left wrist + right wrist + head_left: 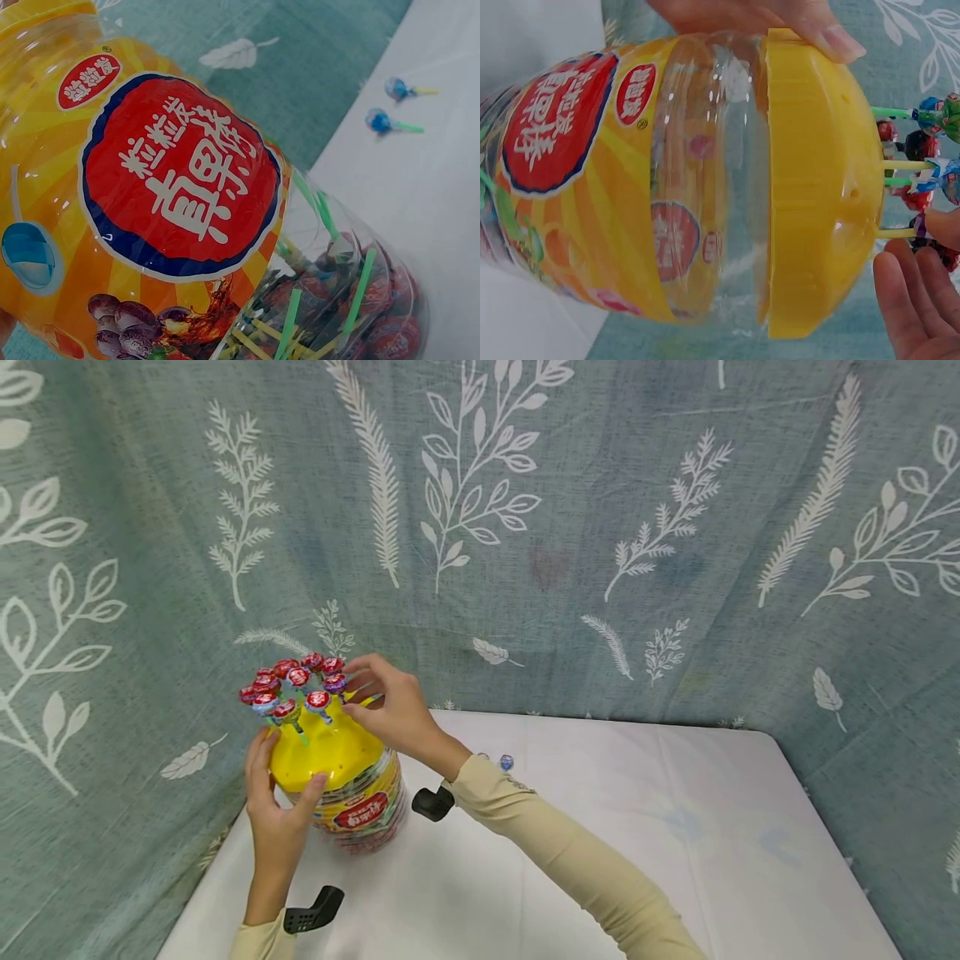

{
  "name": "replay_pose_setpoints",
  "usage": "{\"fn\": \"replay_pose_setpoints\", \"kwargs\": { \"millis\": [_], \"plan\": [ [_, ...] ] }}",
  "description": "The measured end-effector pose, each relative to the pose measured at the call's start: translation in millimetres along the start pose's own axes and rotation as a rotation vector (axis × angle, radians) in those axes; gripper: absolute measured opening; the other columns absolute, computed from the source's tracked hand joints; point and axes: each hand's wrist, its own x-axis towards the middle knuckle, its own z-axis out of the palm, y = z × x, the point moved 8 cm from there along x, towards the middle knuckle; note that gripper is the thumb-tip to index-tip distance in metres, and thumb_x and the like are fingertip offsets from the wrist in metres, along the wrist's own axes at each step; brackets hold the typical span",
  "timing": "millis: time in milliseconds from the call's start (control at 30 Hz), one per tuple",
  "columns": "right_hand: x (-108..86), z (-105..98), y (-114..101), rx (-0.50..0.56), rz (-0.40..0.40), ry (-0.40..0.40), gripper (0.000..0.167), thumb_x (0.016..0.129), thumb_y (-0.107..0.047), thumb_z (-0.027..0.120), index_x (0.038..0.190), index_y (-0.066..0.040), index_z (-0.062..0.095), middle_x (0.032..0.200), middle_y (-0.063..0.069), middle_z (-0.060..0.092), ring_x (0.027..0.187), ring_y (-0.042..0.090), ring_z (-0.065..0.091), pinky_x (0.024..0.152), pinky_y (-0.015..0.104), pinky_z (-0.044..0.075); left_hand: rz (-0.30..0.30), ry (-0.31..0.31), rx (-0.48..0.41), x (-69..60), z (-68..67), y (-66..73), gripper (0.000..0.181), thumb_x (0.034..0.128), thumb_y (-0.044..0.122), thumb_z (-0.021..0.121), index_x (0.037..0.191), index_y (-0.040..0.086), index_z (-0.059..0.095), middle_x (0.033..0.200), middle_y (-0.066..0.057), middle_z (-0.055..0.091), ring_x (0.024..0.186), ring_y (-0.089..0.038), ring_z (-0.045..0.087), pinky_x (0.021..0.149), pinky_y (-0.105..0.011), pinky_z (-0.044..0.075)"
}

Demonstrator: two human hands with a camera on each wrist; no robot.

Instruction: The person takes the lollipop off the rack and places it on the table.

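Note:
A large clear jar (362,814) with a yellow and red label stands at the left of the table. Its domed yellow lid (330,756) has several wrapped lollipops (297,677) standing upright by their sticks. My left hand (276,831) grips the lid's side, thumb at the front rim and fingers round the left. At the lid's right side, my right hand (401,706) has thumb and fingers about a purple-wrapped lollipop (919,225), whose stick meets the lid; the thumb partly hides its head. More lollipops (394,337) lie inside the jar, seen through its clear wall.
Two loose blue-wrapped lollipops, one with a green stick (380,120) and one with a yellow stick (399,89), lie on the white table (600,843) right of the jar. A green leaf-patterned curtain (480,593) hangs behind and along the sides.

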Motion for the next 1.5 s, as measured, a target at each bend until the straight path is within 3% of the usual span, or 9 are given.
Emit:
{"fn": "replay_pose_setpoints", "kwargs": {
  "millis": [167, 500, 700, 900, 1000, 1100, 1233, 1500],
  "plan": [
    [0.7, 3.0, 2.6, 0.049, 0.010, 0.008, 0.040, 0.083, -0.001, 0.069, 0.119, -0.008, 0.054, 0.098, 0.008, 0.065, 0.080, 0.006, 0.063, 0.072, 0.020, 0.051, 0.000, -0.001, -0.001, 0.2, 0.7, -0.8, 0.073, 0.0806, 0.005, 0.065, 0.146, 0.009, 0.034, 0.154, -0.010, 0.020, 0.136, -0.017, 0.027, 0.111, -0.032, 0.020],
    [3.9, 8.1, 0.1, 0.013, -0.029, 0.029, 0.033, 0.083, 0.000, 0.068, 0.112, -0.008, 0.055, 0.086, 0.004, 0.066, 0.074, 0.002, 0.061, 0.069, 0.017, 0.050, 0.009, 0.008, 0.009, 0.0, -0.9, 0.3, 0.073, 0.0803, 0.005, 0.065, 0.146, 0.006, 0.034, 0.153, -0.012, 0.021, 0.135, -0.016, 0.027, 0.109, -0.029, 0.021],
    [4.7, 7.7, -2.0, 0.022, -0.050, 0.045, 0.031, 0.084, 0.001, 0.067, 0.112, -0.006, 0.055, 0.087, 0.008, 0.067, 0.076, 0.006, 0.061, 0.068, 0.018, 0.051, 0.002, 0.008, 0.003, -0.7, -1.0, -0.6, 0.073, 0.0804, 0.005, 0.065, 0.146, 0.007, 0.033, 0.153, -0.013, 0.021, 0.135, -0.016, 0.028, 0.109, -0.028, 0.021],
    [-3.0, -17.1, -43.1, 0.084, -0.108, 0.089, 0.032, 0.083, 0.009, 0.063, 0.113, 0.005, 0.051, 0.090, 0.023, 0.064, 0.080, 0.029, 0.063, 0.070, 0.024, 0.052, 0.003, 0.003, -0.008, 0.0, -0.6, -7.9, 0.074, 0.0796, 0.005, 0.066, 0.146, 0.010, 0.034, 0.154, -0.006, 0.021, 0.134, -0.016, 0.028, 0.108, -0.026, 0.022],
    [-4.3, -28.9, -53.3, 0.103, -0.134, 0.096, 0.032, 0.083, 0.010, 0.063, 0.112, 0.007, 0.050, 0.090, 0.025, 0.062, 0.080, 0.032, 0.062, 0.071, 0.028, 0.053, 0.008, 0.009, -0.002, 0.4, -1.1, -6.5, 0.074, 0.0795, 0.005, 0.066, 0.146, 0.010, 0.034, 0.153, -0.007, 0.022, 0.134, -0.016, 0.028, 0.107, -0.026, 0.023],
    [-4.7, -38.1, -50.1, 0.114, -0.133, 0.100, 0.034, 0.083, 0.010, 0.063, 0.113, 0.007, 0.049, 0.090, 0.025, 0.062, 0.079, 0.032, 0.062, 0.071, 0.029, 0.053, 0.017, 0.016, 0.000, -0.1, -0.7, 2.4, 0.072, 0.0799, 0.005, 0.065, 0.146, 0.007, 0.034, 0.153, -0.010, 0.022, 0.134, -0.016, 0.028, 0.107, -0.025, 0.023],
    [-4.0, -47.4, -27.4, 0.122, -0.107, 0.121, 0.037, 0.082, 0.007, 0.065, 0.115, 0.001, 0.050, 0.090, 0.021, 0.063, 0.077, 0.026, 0.063, 0.068, 0.027, 0.053, 0.030, 0.017, -0.005, 0.0, -0.6, 2.3, 0.072, 0.0798, 0.005, 0.064, 0.145, 0.006, 0.034, 0.153, -0.012, 0.022, 0.133, -0.016, 0.029, 0.106, -0.025, 0.023],
    [-14.2, -65.6, 4.5, 0.122, -0.023, 0.126, 0.037, 0.083, 0.002, 0.068, 0.116, -0.006, 0.053, 0.091, 0.015, 0.063, 0.075, 0.020, 0.063, 0.066, 0.035, 0.054, 0.035, 0.015, -0.019, 1.9, -1.6, -29.3, 0.077, 0.0777, 0.005, 0.068, 0.146, 0.016, 0.035, 0.154, -0.003, 0.021, 0.135, -0.017, 0.027, 0.107, -0.025, 0.022]
  ]
}}
